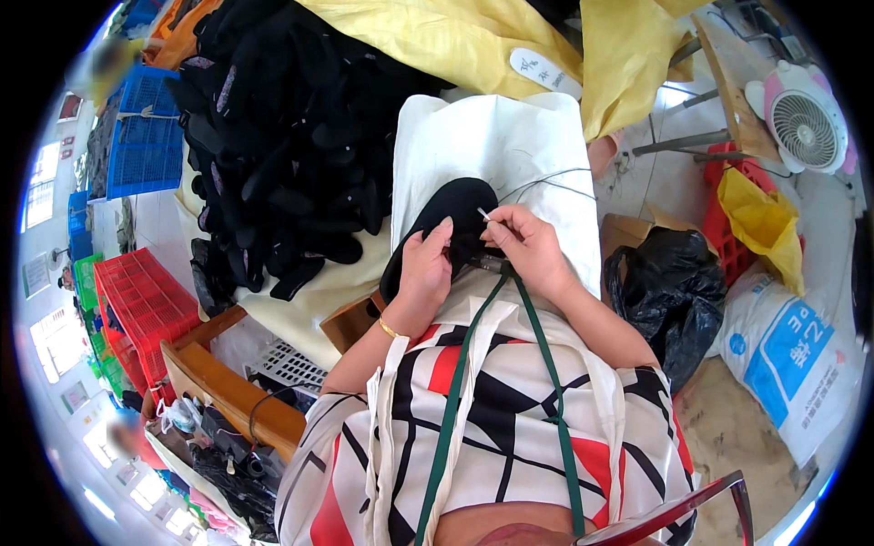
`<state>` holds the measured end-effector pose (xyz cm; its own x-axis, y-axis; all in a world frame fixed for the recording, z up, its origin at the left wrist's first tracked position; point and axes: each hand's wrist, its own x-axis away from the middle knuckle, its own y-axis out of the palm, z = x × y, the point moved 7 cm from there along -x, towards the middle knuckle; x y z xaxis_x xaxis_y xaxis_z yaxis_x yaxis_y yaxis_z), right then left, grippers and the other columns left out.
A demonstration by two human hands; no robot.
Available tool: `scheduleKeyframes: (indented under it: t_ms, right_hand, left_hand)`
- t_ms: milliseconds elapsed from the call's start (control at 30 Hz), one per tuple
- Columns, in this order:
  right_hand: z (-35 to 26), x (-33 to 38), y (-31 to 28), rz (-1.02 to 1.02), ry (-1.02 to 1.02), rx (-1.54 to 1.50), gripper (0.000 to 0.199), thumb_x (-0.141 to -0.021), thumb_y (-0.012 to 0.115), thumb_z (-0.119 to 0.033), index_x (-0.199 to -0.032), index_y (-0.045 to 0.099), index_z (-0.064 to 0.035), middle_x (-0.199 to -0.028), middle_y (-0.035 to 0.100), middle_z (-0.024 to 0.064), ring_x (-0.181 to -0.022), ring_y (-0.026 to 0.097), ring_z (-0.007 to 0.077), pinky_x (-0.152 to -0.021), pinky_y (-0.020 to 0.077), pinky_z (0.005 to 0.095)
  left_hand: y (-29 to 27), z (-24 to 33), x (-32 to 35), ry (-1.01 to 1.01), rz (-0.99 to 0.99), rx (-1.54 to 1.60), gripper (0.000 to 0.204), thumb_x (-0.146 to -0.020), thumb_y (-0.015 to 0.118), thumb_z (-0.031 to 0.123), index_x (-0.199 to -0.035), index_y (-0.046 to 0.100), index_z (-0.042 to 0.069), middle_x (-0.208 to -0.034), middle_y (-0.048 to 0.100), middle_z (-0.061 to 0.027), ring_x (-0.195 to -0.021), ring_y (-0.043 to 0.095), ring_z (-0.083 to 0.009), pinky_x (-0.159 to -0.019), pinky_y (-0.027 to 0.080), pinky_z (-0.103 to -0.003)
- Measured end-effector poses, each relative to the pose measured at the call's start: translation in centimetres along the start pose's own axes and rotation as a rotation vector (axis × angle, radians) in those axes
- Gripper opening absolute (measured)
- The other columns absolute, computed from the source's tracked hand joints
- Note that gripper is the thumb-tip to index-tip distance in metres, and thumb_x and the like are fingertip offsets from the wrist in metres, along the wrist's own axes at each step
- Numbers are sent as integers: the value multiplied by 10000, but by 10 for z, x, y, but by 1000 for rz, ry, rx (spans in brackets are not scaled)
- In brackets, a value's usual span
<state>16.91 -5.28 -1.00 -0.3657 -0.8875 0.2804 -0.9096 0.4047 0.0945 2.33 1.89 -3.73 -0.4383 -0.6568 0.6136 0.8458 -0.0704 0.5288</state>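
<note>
On the white cloth (492, 136) across my lap lies a black fabric shoe (462, 202), its rounded end pointing away from me. My left hand (426, 266) grips the shoe's left side, thumb up and fingers curled. Just right of it, my right hand (530, 244) pinches a small, thin silvery tool (484, 216) between thumb and forefinger, at the shoe's edge. Its exact kind is too small to tell. A dark thread (553, 174) runs from near this hand across the cloth to the right.
A large heap of black shoes (291, 136) lies to the left. Yellow sheeting (437, 36) spreads behind, with a white sole-shaped piece (544, 72) on it. Red crate (146, 305) and blue crate (146, 146) stand left; a black plastic bag (669, 273), white sack (774, 355) and fan (806, 132) right.
</note>
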Motion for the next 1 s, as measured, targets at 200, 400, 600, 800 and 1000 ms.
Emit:
scheduleKeyframes:
  t_ms: [200, 400, 600, 800, 1000]
  right_hand:
    - [7, 1, 10, -77, 177, 58, 106, -956, 607, -109, -1024, 625, -30, -743, 623, 14, -604, 583, 68, -553, 476, 227]
    - [15, 4, 11, -75, 149, 118, 107, -934, 602, -111, -995, 631, -28, -690, 605, 32, -555, 541, 72, -530, 453, 249]
    - [13, 4, 10, -57, 129, 177, 110, -922, 598, -110, -977, 639, -23, -685, 606, 68, -564, 524, 97, -545, 448, 267]
    - [12, 3, 13, -96, 100, 206, 115, -957, 579, -106, -1011, 631, -19, -693, 562, -20, -576, 490, 35, -522, 415, 222]
    - [11, 2, 11, -59, 90, 202, 119, -907, 592, -107, -968, 648, -20, -709, 626, 89, -593, 539, 108, -573, 464, 278]
  left_hand:
    - [-20, -9, -12, -31, -148, 61, 62, -867, 585, -10, -872, 644, 9, -845, 661, -52, -800, 615, -121, -762, 483, -252]
    - [-12, -4, -6, -76, -118, -9, 73, -863, 607, -17, -904, 663, 5, -914, 686, -57, -850, 637, -126, -822, 495, -259]
    - [4, 2, 1, -51, -9, -52, 78, -918, 664, 78, -983, 670, 34, -955, 692, -11, -852, 616, -96, -837, 474, -246]
    - [-7, -3, -2, -49, -23, -84, 83, -917, 671, 81, -991, 673, 44, -957, 691, -5, -858, 612, -90, -821, 472, -243]
    - [-5, -3, -3, -47, -42, -77, 85, -913, 675, 80, -992, 674, 51, -950, 691, -1, -849, 613, -86, -807, 474, -239]
